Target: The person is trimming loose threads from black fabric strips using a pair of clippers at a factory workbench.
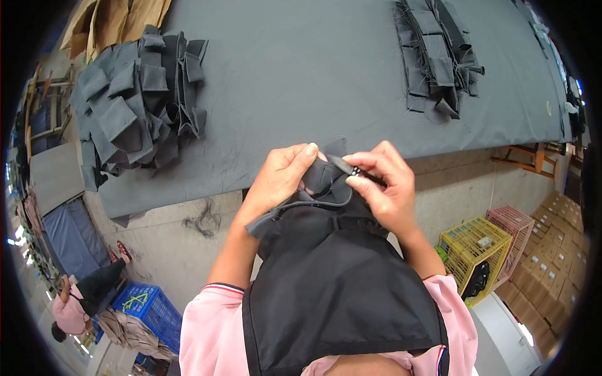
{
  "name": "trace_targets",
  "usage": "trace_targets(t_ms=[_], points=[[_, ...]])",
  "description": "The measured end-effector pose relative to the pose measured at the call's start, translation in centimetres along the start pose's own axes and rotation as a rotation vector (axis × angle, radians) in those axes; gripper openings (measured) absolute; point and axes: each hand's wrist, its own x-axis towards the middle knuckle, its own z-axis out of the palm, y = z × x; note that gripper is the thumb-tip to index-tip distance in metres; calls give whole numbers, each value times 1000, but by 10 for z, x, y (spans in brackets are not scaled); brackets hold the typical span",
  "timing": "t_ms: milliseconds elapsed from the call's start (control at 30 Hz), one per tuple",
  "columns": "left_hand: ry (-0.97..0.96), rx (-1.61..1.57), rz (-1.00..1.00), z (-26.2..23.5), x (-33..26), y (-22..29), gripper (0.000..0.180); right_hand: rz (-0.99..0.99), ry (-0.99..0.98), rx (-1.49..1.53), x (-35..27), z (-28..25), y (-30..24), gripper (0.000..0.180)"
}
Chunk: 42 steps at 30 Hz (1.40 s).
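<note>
head view, as i log it: one left hand [281,174], pinching a dark grey stitched cloth piece [322,178] by the grey cloth-covered table's [295,81] near edge; one right hand [392,188], closed round a small black-handled pointed metal blade [340,164], long axis slanting up-left, cloth left of this grip; tip contact, i cannot tell.

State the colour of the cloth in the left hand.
Dark grey; the cloth shows in the head view.

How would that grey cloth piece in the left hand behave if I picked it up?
Probably floppy: the grey cloth piece bends around the fingers of the left hand. Likely light, since its edges look thin. Its matte surface suggests it wouldn't be very slippery.
</note>
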Motion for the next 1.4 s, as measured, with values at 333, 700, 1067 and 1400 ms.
trace_targets(t_ms=[333, 700, 1067, 1400], points=[[-42, 97, -79, -12, -8, 1, 37, -412, -239, -441, 16, -14, -12, 30], [-63, 99, -96, -13, -11, -2, 35, -561, -532, -597, 26, -5, -22, 16], [-160, -93, -113, -14, -13, -6, 34, -677, -508, -560, 30, -2, -19, 11], [-186, -89, -161, -13, -11, -8, 32, -634, -622, -503, 31, -3, -19, 27]])
